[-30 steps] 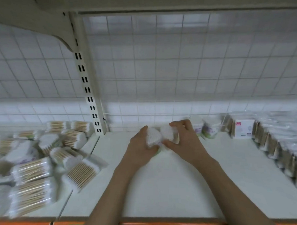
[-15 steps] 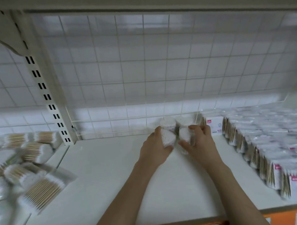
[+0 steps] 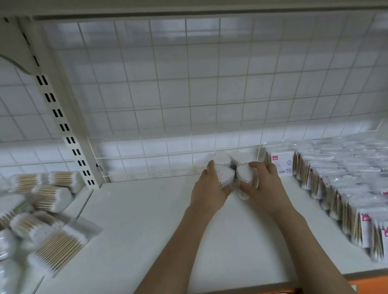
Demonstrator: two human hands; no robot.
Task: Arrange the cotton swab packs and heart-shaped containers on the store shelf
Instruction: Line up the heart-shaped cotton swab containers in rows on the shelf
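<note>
Both hands reach to the back of the white shelf (image 3: 130, 234). The left hand (image 3: 209, 190) curls its fingers round a heart-shaped container (image 3: 225, 175) of white-tipped swabs, and the right hand (image 3: 262, 187) grips a second heart-shaped container (image 3: 245, 175) just beside it; the two containers sit side by side between the hands, nearly touching. Directly beyond the fingertips, against the wire grid back (image 3: 186, 91), stand two more containers (image 3: 232, 157). To the right of the right hand runs a dense row of upright cotton swab packs (image 3: 346, 195) with a small white box (image 3: 282, 162) at its far end. Well to the left of the left hand lies a loose heap of swab packs (image 3: 43, 220), blurred.
</note>
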